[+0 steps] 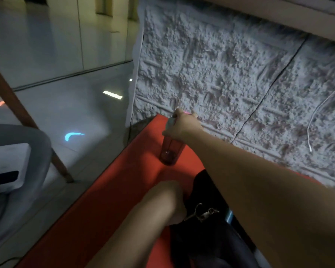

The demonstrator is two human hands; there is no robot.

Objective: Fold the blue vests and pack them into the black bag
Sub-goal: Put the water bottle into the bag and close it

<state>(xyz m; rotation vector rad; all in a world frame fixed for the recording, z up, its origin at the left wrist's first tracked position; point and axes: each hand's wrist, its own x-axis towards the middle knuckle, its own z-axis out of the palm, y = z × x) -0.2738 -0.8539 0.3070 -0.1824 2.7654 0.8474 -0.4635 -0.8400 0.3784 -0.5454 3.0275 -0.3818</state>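
Black bag [207, 238] against left fingers [177, 215]

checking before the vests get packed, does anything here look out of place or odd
Yes: the right hand grips a clear bottle standing on the red surface by the wall, which has no part in packing. The left hand rests at the black bag. No blue vest is plainly visible.

We see bare red mat [112, 190] left of the black bag [205, 246]; ahead, an upright bottle [169, 151] stands near the textured wall [230, 74], which closes off the far side
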